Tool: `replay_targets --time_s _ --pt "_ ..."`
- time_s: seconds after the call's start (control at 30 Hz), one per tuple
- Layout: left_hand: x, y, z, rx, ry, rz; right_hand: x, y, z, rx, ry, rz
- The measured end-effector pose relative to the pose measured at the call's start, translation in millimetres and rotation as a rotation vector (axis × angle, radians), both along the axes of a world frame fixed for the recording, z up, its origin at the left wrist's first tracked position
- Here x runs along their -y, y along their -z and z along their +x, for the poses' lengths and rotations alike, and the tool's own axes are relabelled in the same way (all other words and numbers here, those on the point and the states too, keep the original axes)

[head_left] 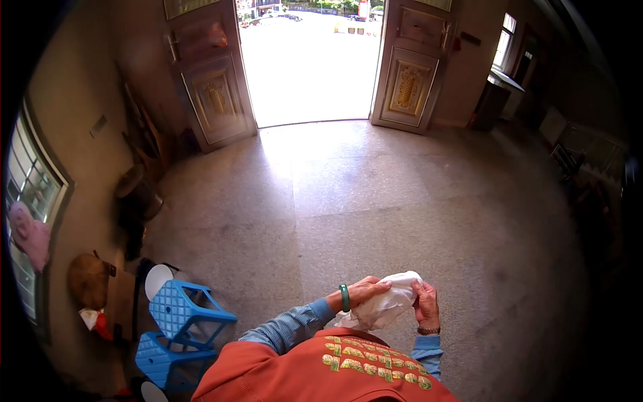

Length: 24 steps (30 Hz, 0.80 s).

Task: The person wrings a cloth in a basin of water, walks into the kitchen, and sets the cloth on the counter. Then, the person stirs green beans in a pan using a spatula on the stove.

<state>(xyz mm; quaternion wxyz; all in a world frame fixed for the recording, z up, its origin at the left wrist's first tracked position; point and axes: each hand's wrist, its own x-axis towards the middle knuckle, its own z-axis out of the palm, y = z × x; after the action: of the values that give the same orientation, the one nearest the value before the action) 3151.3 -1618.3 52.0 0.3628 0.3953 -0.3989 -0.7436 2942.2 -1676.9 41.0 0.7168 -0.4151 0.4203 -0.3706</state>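
Note:
A thin white crumpled sheet (387, 307) hangs in front of my chest; whether it is cloth or a plastic bag I cannot tell. My left hand (368, 292), with a green bangle (344, 297) on its wrist, grips the sheet's upper left side, thumb on top. At the upper right corner, my right hand (426, 305) pinches the sheet between thumb and fingers. A beaded bracelet (429, 330) circles the right wrist. Below the sheet is the red garment (295, 372) I wear, with gold and green lettering, over blue striped sleeves.
Two blue plastic stools (175, 309) stand at the lower left, beside a brown box (120, 301) along the wall. A dark round container (139, 191) is further up that wall. Ahead, double doors (214, 90) stand open onto bright ground. Dark furniture (487, 104) lines the right.

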Motion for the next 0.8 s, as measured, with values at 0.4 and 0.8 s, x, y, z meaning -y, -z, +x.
replay_targets --time_s 0.4,0.8 --pt "45 22 -48 0.312 -0.120 -0.242 7 13 -10 0.983 -0.238 0.356" --pt "59 3 -104 -0.256 -0.209 0.096 30 126 -84 0.500 0.100 0.392"
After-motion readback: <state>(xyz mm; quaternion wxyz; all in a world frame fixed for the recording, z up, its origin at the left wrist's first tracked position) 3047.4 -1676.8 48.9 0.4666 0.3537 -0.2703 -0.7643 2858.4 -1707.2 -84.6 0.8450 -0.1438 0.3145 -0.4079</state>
